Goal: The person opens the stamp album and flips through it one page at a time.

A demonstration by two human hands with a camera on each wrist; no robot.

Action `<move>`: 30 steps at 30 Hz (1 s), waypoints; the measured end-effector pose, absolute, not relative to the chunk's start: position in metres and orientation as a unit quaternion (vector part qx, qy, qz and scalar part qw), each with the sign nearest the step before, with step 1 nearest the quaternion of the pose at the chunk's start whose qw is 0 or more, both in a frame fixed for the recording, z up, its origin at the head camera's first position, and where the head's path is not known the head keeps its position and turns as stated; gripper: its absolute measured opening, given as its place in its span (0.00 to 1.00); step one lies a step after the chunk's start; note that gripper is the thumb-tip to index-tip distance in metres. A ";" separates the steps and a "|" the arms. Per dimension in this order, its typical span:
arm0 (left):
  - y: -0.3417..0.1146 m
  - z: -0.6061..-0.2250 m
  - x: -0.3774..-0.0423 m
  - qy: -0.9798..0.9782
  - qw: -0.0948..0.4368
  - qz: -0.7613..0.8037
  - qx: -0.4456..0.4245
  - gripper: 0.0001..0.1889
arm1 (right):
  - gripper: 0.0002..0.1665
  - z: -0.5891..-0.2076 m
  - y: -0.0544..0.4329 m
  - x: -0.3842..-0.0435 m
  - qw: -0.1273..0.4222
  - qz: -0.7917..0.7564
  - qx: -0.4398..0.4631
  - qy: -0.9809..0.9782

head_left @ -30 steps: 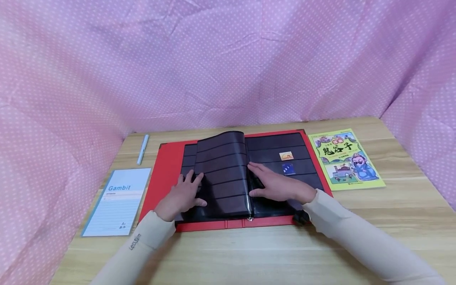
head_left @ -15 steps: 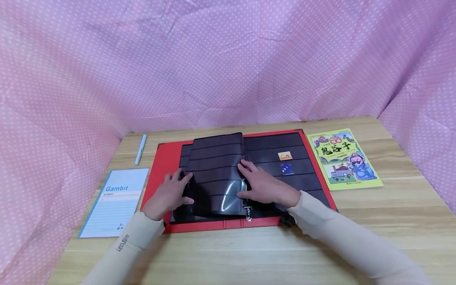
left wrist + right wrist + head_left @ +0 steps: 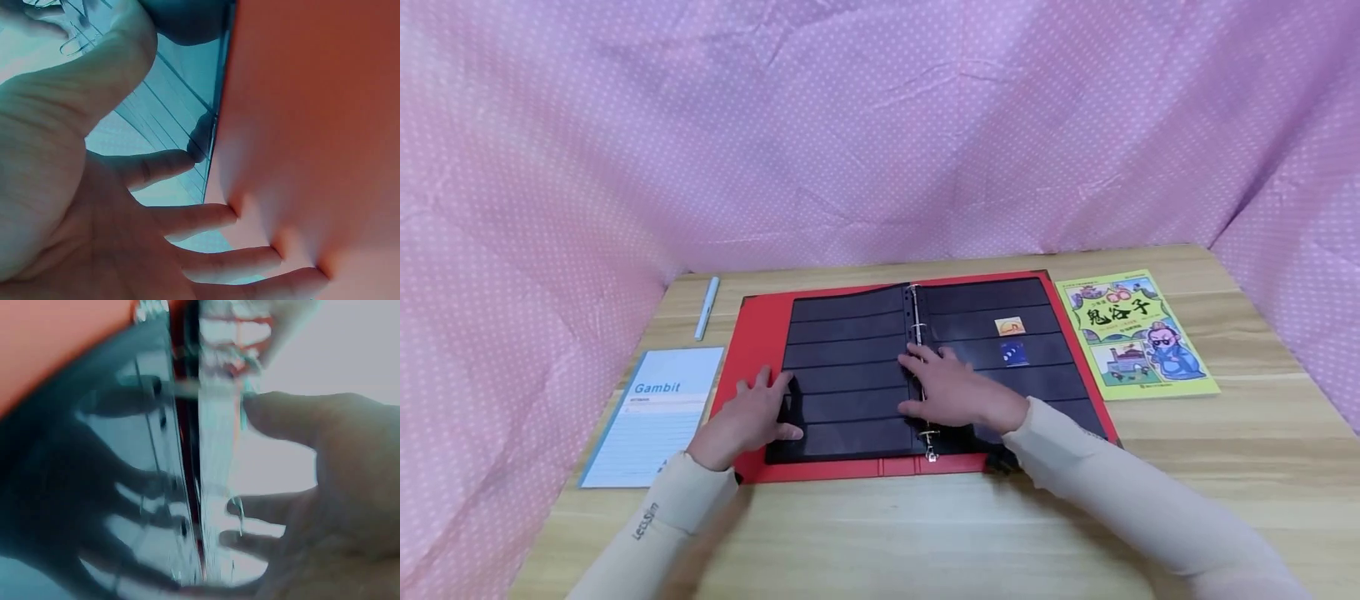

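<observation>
A red ring-binder stamp album [image 3: 756, 333] lies opened out near the middle of the table [image 3: 887, 542], its top close to the back edge. Its black left pocket page [image 3: 850, 358] lies nearly flat; the right pocket page [image 3: 973, 297] bears an orange stamp [image 3: 1010, 326] just above a dark blue stamp [image 3: 1015, 354]. The left hand [image 3: 745, 425] grasps nothing: its fingers are spread across that page's outer edge, three tips on the red cover. The right hand [image 3: 958, 392], also free of any object, reaches over the metal rings [image 3: 929, 433] (its wrist view is blurred, so contact there is uncertain). The step in hand seems to be settling the turned leaf. Next, I judge, calls for checking it sits freely on the rings before releasing it. Outward, a Gambit notebook [image 3: 651, 425] and light-blue pen [image 3: 707, 308] lie toward the table's left edge, a yellow comic book [image 3: 1138, 333] by its right edge.
</observation>
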State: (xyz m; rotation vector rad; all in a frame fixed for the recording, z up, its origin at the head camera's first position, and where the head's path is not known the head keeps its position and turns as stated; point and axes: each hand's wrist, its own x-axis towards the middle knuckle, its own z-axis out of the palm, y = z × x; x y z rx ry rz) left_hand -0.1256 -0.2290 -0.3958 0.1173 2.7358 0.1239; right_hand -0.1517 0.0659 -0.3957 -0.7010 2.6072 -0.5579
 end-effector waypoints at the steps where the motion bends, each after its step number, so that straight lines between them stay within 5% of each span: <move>1: -0.228 -0.397 -0.126 0.978 0.200 0.043 0.041 0.50 | 0.43 -0.395 0.074 -0.153 0.187 -0.210 -0.248 0.927; 15: -0.229 -0.399 -0.123 0.973 0.221 0.058 0.028 0.50 | 0.41 -0.407 0.212 -0.088 0.100 -0.150 -0.157 0.971; 30: -0.229 -0.398 -0.123 0.973 0.222 0.054 0.032 0.50 | 0.43 -0.415 0.226 -0.067 0.080 -0.173 -0.106 0.976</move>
